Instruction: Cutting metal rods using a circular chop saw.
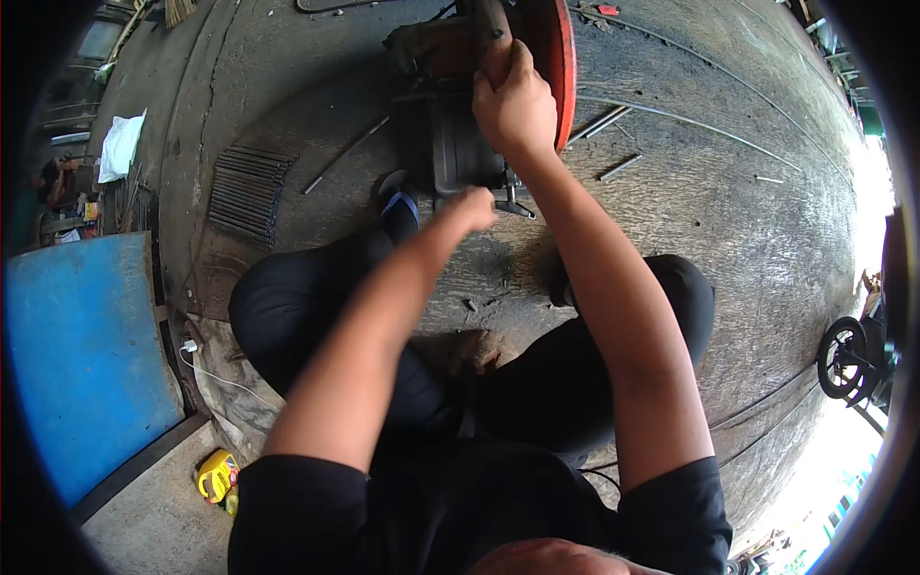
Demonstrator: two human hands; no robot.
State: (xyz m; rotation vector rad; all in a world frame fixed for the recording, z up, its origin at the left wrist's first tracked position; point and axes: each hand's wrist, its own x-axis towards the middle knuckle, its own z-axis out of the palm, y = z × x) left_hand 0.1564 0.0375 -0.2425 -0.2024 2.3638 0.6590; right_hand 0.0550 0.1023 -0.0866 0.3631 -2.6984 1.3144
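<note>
A cut-off saw with a red round guard point(563, 72) and a dark metal base point(460, 153) stands on the floor in front of me. My right hand point(517, 107) is wrapped round the saw's handle point(494, 43) at the top. Lower down, at the near end of the base, my left hand point(468, 211) is closed at one end of the vise's crank handle point(516, 208). Slight motion blur softens the left hand, and its fingertips are partly hidden. The guard and my right hand cover part of the saw.
A row of cut metal rods point(251, 195) lies to the left, with a loose rod point(347, 155) beside the saw. Short pieces point(621, 167) and a long thin rod point(700, 120) lie right. A blue panel point(91, 355), yellow container point(218, 474) and white bag point(122, 147) are at left.
</note>
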